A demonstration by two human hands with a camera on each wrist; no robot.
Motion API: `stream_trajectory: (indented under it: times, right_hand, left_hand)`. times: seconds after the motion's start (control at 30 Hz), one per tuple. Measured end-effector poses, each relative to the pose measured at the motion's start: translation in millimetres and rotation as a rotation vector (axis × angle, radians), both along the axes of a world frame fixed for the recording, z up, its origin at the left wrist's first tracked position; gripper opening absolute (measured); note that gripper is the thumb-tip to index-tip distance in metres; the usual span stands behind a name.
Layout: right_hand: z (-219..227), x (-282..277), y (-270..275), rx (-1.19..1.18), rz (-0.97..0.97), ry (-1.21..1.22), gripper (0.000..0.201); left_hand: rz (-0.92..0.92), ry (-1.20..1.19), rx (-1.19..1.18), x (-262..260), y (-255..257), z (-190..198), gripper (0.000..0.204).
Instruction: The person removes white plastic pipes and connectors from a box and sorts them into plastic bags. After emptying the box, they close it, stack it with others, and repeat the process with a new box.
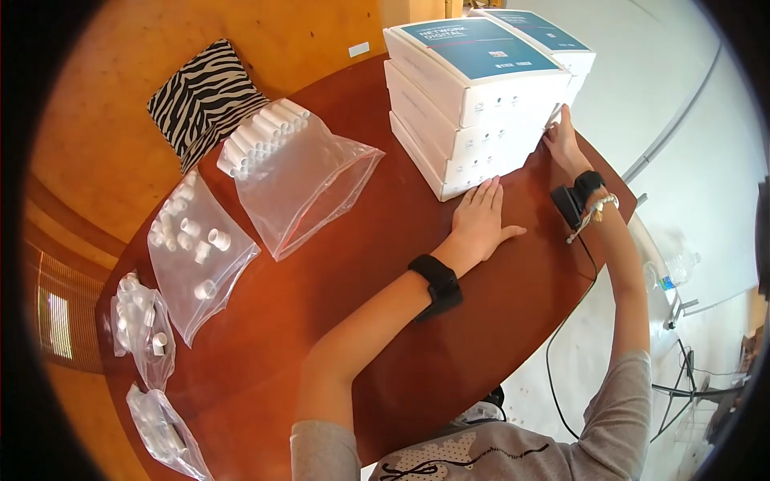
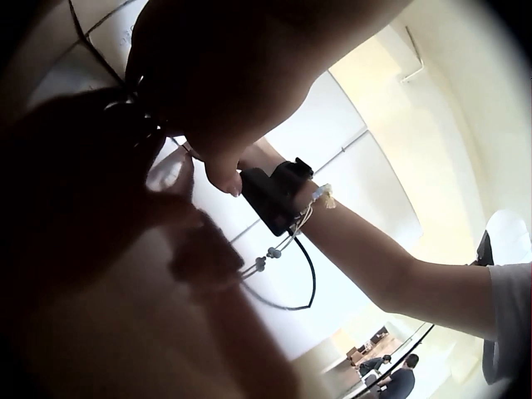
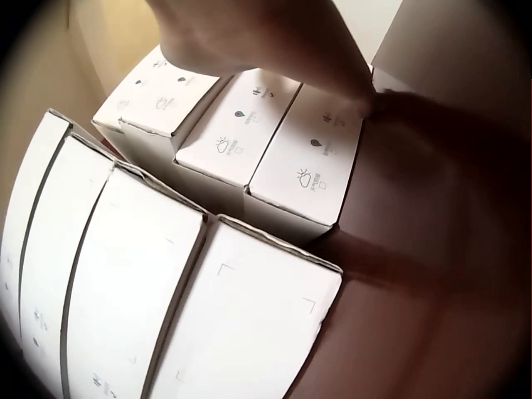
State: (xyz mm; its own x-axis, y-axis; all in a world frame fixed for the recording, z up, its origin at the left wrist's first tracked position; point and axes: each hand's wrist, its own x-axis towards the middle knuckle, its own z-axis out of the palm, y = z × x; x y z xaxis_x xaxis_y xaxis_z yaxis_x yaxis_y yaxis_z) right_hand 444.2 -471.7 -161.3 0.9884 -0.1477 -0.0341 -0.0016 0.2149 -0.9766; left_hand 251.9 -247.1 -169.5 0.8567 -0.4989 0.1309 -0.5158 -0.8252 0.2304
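Two stacks of white boxes stand side by side at the table's far right end. The nearer stack [image 1: 481, 112] has a blue top label reading "NETWORK DIGITAL". My left hand [image 1: 479, 220] lies low before it, fingers straight, fingertips right at the bottom box, thumb spread to the side. Around the right side, my right hand [image 1: 564, 147] reaches to the lower part of the farther stack [image 1: 561, 48] with extended fingers. In the right wrist view, that hand [image 3: 258, 37] overlaps the printed box ends [image 3: 312, 158]. The left wrist view shows the left hand [image 2: 224, 75] dark against the light.
Clear zip bags lie along the table's left side: one of long white tubes [image 1: 265, 136], another of short white pipe fittings [image 1: 188, 232], and smaller bags [image 1: 144, 329] nearer. A zebra-print cushion [image 1: 204, 96] sits beyond the edge. A black cable [image 1: 553, 361] hangs from the right wrist.
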Motion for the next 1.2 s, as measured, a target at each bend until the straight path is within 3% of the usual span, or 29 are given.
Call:
stream_trajectory:
  times: [0.37, 0.53, 0.73, 0.83, 0.9, 0.93, 0.97, 1.03, 1.07, 1.1, 1.2]
  right_hand:
    - [6.7, 40.2, 56.2, -0.039, 0.081, -0.074, 0.085]
    - [11.1, 34.5, 79.1, -0.031, 0.102, -0.096, 0.083]
    - [-16.1, 71.4, 70.7, 0.034, 0.172, -0.054, 0.072]
    - [-1.0, 39.2, 88.2, -0.063, 0.142, -0.042, 0.070]
    - [10.9, -0.5, 89.5, -0.262, 0.403, -0.003, 0.065]
    - [17.5, -22.8, 91.4, -0.363, 0.534, 0.017, 0.062]
    - [28.8, -48.0, 105.2, -0.491, 0.497, 0.041, 0.050]
    - [46.3, -95.9, 132.2, -0.752, 0.565, -0.075, 0.037]
    - [53.7, -119.6, 146.9, -0.845, 0.600, -0.239, 0.041]
    - [53.1, -130.9, 160.5, -0.950, 0.590, -0.559, 0.048]
    - [48.9, -144.7, 210.6, -0.811, 0.560, -0.707, 0.052]
  left_hand:
    - [0.168, 0.032, 0.022, 56.3, 32.5, 1.7, 0.094]
    - [0.150, 0.027, -0.075, 79.5, 45.8, 1.0, 0.092]
    - [0.204, -0.073, -0.109, 104.7, 57.5, -8.8, 0.088]
    - [0.254, -0.177, -0.062, 108.2, 54.4, -15.8, 0.078]
    - [0.344, -0.214, 0.063, 74.4, 42.9, 4.8, 0.067]
    - [0.232, -0.160, 0.018, 50.1, 48.6, 22.3, 0.055]
    - [0.122, -0.109, -0.024, 23.1, 63.5, 40.7, 0.042]
    - [0.281, -0.416, -0.092, -23.7, 94.1, 59.6, 0.027]
    - [0.460, -0.497, 0.048, -45.8, 112.4, 69.3, 0.029]
    - [0.635, -0.574, 0.193, -64.8, 132.0, 74.6, 0.032]
    - [0.886, -0.608, 0.257, -88.8, 195.2, 65.3, 0.041]
